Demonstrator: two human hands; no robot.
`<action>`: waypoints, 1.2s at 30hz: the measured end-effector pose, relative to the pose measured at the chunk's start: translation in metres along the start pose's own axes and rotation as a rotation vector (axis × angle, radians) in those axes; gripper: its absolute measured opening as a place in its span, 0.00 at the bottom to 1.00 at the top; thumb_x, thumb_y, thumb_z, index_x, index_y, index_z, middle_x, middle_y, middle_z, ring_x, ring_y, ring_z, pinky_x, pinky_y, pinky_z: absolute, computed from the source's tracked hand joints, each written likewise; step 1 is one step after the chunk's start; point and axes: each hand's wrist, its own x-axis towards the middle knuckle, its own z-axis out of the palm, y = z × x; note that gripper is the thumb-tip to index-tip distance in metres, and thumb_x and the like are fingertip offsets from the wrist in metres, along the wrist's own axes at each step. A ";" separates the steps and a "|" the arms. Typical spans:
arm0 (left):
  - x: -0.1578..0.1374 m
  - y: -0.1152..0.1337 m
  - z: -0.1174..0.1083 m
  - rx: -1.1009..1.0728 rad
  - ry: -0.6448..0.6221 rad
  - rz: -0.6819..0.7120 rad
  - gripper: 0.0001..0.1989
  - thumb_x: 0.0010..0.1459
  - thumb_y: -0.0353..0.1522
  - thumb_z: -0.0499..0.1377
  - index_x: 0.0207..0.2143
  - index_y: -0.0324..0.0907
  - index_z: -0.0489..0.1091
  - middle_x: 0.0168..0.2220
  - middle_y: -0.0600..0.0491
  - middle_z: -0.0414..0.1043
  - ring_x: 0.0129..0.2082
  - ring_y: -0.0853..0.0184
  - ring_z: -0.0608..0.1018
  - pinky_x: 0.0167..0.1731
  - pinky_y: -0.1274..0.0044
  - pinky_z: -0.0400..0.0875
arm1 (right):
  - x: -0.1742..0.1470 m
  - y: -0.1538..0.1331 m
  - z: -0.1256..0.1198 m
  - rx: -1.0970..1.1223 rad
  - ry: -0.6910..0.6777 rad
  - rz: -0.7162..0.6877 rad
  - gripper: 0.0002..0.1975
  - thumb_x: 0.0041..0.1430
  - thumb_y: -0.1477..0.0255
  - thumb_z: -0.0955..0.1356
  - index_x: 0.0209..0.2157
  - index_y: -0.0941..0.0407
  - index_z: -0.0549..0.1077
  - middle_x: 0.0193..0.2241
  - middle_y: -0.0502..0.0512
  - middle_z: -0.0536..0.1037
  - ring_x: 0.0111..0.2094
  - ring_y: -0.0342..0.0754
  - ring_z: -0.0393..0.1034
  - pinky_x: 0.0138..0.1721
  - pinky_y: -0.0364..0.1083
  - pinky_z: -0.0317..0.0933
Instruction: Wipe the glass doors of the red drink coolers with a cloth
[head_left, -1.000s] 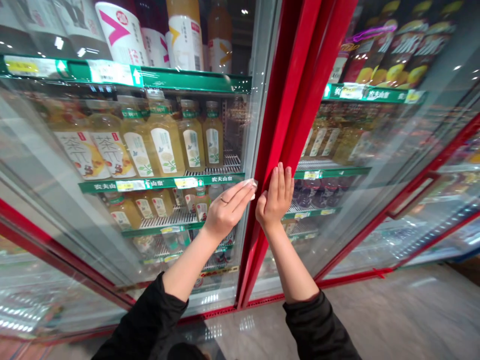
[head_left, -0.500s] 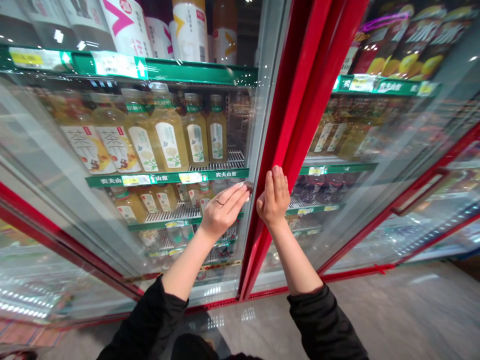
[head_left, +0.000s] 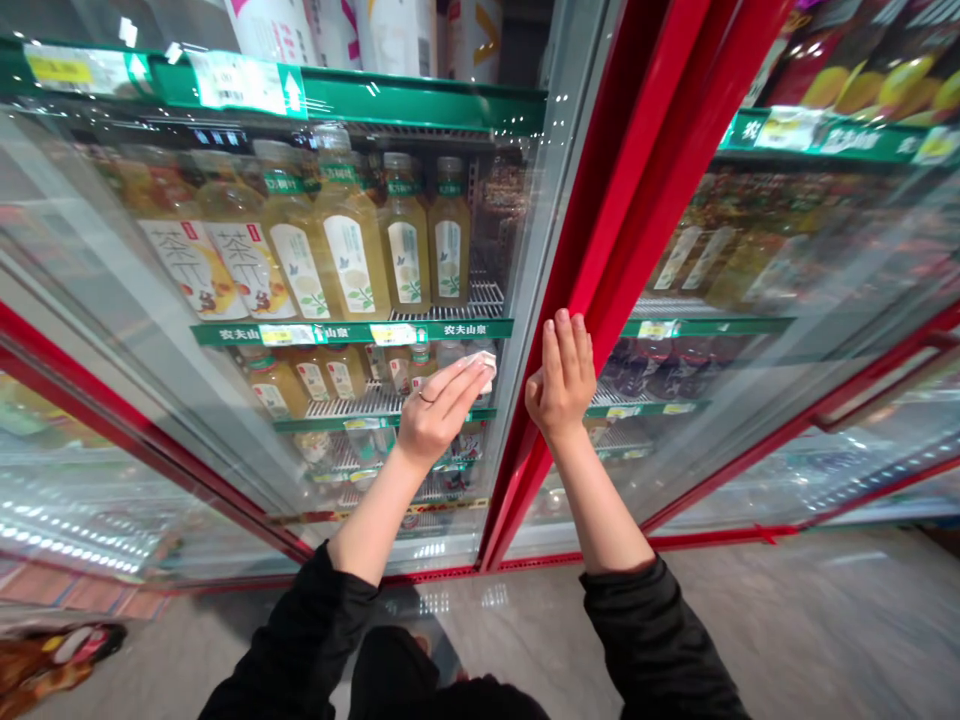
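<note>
My left hand [head_left: 435, 412], with a ring on one finger, presses a small folded white wipe [head_left: 487, 372] against the glass door [head_left: 517, 290] of a drinks fridge. Whether the wipe is paper or cloth I cannot tell. On the red door frame [head_left: 600, 235], to the right of that glass, my right hand [head_left: 564, 385] lies flat with its fingers stretched upward and holds nothing. Behind the glass, bottles of yellow tea [head_left: 349, 255] stand on a shelf just above my left hand.
Green shelf strips [head_left: 315, 92] carry price tags. To the right is another glass door with a dark handle [head_left: 885, 385]. Below lies a grey floor [head_left: 750, 620], and a brown patterned item [head_left: 56, 660] is at the lower left.
My left hand has shifted slightly left and down on the glass, and the white wipe under its fingers now shows. My right hand stays on the red frame. The view has tilted downward.
</note>
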 end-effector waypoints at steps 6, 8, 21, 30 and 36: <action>0.022 0.006 0.017 0.015 0.122 -0.112 0.36 0.70 0.21 0.65 0.76 0.42 0.61 0.58 0.49 0.85 0.61 0.62 0.84 0.62 0.70 0.83 | -0.003 0.005 0.003 -0.012 -0.078 0.027 0.40 0.69 0.80 0.54 0.81 0.55 0.50 0.73 0.60 0.72 0.78 0.56 0.59 0.76 0.63 0.62; 0.021 0.011 0.018 0.007 0.069 -0.048 0.36 0.71 0.22 0.65 0.77 0.39 0.59 0.58 0.49 0.85 0.59 0.62 0.85 0.61 0.70 0.83 | -0.002 0.006 0.003 -0.010 -0.046 -0.006 0.41 0.70 0.81 0.54 0.82 0.53 0.45 0.75 0.59 0.70 0.79 0.55 0.57 0.76 0.62 0.64; 0.008 -0.022 -0.006 0.093 0.049 -0.082 0.38 0.72 0.22 0.62 0.79 0.46 0.55 0.62 0.50 0.82 0.63 0.62 0.83 0.65 0.69 0.81 | -0.012 -0.048 -0.005 -0.010 -0.234 0.150 0.47 0.71 0.72 0.61 0.82 0.55 0.31 0.83 0.61 0.47 0.83 0.62 0.37 0.79 0.71 0.48; -0.030 -0.067 -0.058 0.130 -0.130 0.033 0.37 0.73 0.22 0.62 0.79 0.44 0.55 0.66 0.50 0.78 0.67 0.64 0.80 0.73 0.73 0.70 | -0.016 -0.073 0.003 0.008 -0.351 -0.015 0.41 0.73 0.74 0.61 0.82 0.53 0.42 0.78 0.58 0.64 0.79 0.52 0.56 0.80 0.57 0.51; -0.014 -0.056 -0.038 0.104 -0.080 0.016 0.35 0.75 0.22 0.57 0.80 0.42 0.52 0.65 0.49 0.79 0.68 0.64 0.79 0.74 0.72 0.69 | -0.011 -0.093 0.015 0.114 -0.438 0.079 0.38 0.71 0.73 0.60 0.80 0.56 0.52 0.79 0.59 0.61 0.81 0.53 0.51 0.80 0.59 0.49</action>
